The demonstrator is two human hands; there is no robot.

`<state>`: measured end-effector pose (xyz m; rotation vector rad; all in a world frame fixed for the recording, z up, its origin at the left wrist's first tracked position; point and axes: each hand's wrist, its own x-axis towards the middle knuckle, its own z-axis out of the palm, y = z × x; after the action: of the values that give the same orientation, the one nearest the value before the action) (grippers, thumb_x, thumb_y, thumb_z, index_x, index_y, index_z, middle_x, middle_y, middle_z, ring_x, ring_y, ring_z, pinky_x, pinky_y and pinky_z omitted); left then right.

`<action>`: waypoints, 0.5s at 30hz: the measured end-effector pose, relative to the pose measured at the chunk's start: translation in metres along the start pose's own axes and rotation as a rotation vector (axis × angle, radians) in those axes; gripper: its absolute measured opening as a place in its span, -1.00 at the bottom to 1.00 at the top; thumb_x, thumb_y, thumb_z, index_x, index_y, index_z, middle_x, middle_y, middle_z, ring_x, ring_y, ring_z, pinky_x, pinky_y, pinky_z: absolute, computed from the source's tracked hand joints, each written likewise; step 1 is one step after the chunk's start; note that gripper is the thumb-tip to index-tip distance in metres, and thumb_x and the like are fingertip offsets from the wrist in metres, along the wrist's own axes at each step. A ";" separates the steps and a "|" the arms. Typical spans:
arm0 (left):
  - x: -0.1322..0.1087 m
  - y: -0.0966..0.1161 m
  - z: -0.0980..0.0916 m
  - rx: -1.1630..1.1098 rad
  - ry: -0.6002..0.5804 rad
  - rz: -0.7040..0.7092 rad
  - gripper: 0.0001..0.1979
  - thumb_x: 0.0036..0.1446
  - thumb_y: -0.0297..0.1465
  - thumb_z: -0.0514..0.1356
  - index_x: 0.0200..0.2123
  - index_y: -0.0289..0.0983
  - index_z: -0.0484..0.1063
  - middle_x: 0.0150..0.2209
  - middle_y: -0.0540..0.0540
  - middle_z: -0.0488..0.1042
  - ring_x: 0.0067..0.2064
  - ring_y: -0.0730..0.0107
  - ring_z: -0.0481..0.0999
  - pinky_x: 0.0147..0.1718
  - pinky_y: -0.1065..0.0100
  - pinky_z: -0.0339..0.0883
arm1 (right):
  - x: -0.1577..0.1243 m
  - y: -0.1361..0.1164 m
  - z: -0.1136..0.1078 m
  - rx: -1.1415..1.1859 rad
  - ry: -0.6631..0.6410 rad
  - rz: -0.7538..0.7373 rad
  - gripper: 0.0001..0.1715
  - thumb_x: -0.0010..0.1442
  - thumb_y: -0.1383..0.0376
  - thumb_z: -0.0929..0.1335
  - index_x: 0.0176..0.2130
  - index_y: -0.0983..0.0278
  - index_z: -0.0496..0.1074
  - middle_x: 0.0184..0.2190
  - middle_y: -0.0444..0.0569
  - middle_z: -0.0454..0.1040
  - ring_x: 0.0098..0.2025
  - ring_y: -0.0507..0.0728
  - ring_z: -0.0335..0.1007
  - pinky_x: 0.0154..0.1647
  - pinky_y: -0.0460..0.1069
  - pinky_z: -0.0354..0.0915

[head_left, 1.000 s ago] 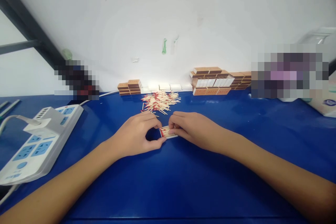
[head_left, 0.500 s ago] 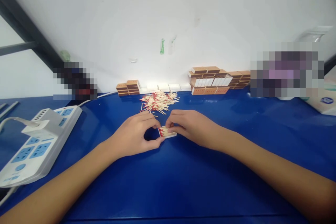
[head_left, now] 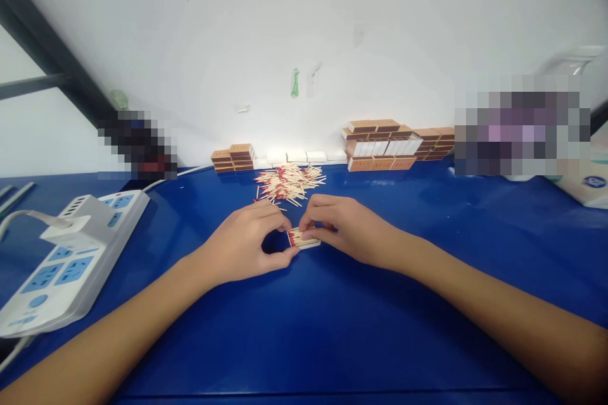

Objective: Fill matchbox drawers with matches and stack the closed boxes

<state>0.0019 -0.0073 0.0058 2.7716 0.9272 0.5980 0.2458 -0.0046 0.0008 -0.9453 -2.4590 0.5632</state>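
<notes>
- Blue tabletop (head_left: 304,335), and right in the middle of it sits the small white tray (head_left: 310,245), open side up, between both hands!
- Left hand (head_left: 251,242) has its thumb on the near edge and forefinger on the far edge, clamped on the tray's left end, presumably so it can't slide.
- Right hand (head_left: 349,224) works from the other end, thumb and fingertips close together on the matches (head_left: 295,239) inside; whether it pinches any or just presses them, I cannot tell.
- Red heads, look, lie toward the left hand in that tray (tidy stuff), perhaps so they lie flat side by side.
- Just beyond, the loose pile (head_left: 286,183) lies heads every which way, near enough for an easy reach.
- White blocks (head_left: 297,157) line the foot of the wall (head_left: 266,44), flanked by a small left stack (head_left: 232,159) and a larger right stack (head_left: 381,164) of brown boxes, probably pushed back to leave elbow room.
- Far left, the power strip (head_left: 50,278) sits well apart from the tray.
</notes>
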 end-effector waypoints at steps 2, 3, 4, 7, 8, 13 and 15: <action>0.000 0.000 0.000 0.004 0.006 0.008 -0.82 0.21 -0.27 0.32 -0.22 -0.25 0.49 -0.29 -0.04 0.55 -0.24 0.27 0.47 -0.22 0.23 0.37 | 0.000 0.000 -0.001 -0.003 -0.006 0.015 -0.86 0.36 0.41 0.38 -0.16 0.25 0.57 -0.22 -0.06 0.51 -0.25 0.05 0.42 -0.22 -0.05 0.27; 0.000 0.000 0.000 0.005 0.008 0.009 -0.82 0.21 -0.27 0.32 -0.22 -0.25 0.49 -0.30 -0.04 0.55 -0.24 0.27 0.47 -0.23 0.24 0.37 | 0.000 0.000 -0.002 0.003 -0.007 0.014 -0.85 0.36 0.42 0.37 -0.16 0.25 0.57 -0.22 -0.06 0.51 -0.24 0.05 0.42 -0.21 -0.04 0.27; 0.000 0.000 0.000 0.006 0.009 0.009 -0.82 0.20 -0.27 0.32 -0.22 -0.25 0.50 -0.30 -0.04 0.55 -0.24 0.27 0.47 -0.23 0.24 0.37 | 0.001 0.000 -0.003 0.011 -0.009 0.011 -0.84 0.36 0.42 0.36 -0.16 0.24 0.57 -0.23 -0.06 0.52 -0.23 0.06 0.42 -0.20 -0.04 0.27; 0.001 0.001 -0.001 0.005 0.002 0.005 -0.83 0.20 -0.28 0.32 -0.20 -0.25 0.51 -0.28 -0.05 0.56 -0.23 0.26 0.47 -0.23 0.24 0.37 | 0.001 0.000 -0.005 0.033 -0.008 0.009 -0.83 0.36 0.42 0.35 -0.18 0.24 0.56 -0.25 -0.07 0.54 -0.22 0.07 0.43 -0.17 -0.03 0.28; 0.001 0.001 -0.001 0.002 -0.003 0.004 -0.83 0.20 -0.28 0.32 -0.20 -0.24 0.52 -0.28 -0.04 0.56 -0.22 0.26 0.47 -0.22 0.24 0.37 | 0.002 0.000 -0.006 0.035 -0.006 0.015 -0.84 0.36 0.42 0.36 -0.19 0.24 0.56 -0.25 -0.07 0.54 -0.22 0.07 0.43 -0.17 -0.03 0.28; 0.000 0.000 -0.001 0.003 -0.008 0.011 -0.82 0.23 -0.27 0.30 -0.18 -0.24 0.53 -0.29 -0.05 0.56 -0.23 0.26 0.47 -0.21 0.23 0.37 | 0.000 -0.003 -0.009 -0.029 0.005 0.056 -0.87 0.35 0.36 0.38 -0.21 0.25 0.58 -0.24 -0.05 0.48 -0.26 0.06 0.38 -0.23 -0.04 0.24; 0.000 0.000 -0.001 0.004 -0.012 0.010 -0.83 0.23 -0.27 0.30 -0.19 -0.25 0.53 -0.28 -0.05 0.56 -0.22 0.26 0.48 -0.20 0.23 0.37 | -0.001 -0.005 -0.010 -0.053 -0.004 0.064 -0.89 0.35 0.34 0.40 -0.22 0.25 0.57 -0.24 -0.05 0.45 -0.28 0.05 0.36 -0.27 -0.04 0.23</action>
<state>0.0016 -0.0072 0.0063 2.7813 0.9142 0.5815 0.2494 -0.0067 0.0115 -1.0484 -2.4654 0.5244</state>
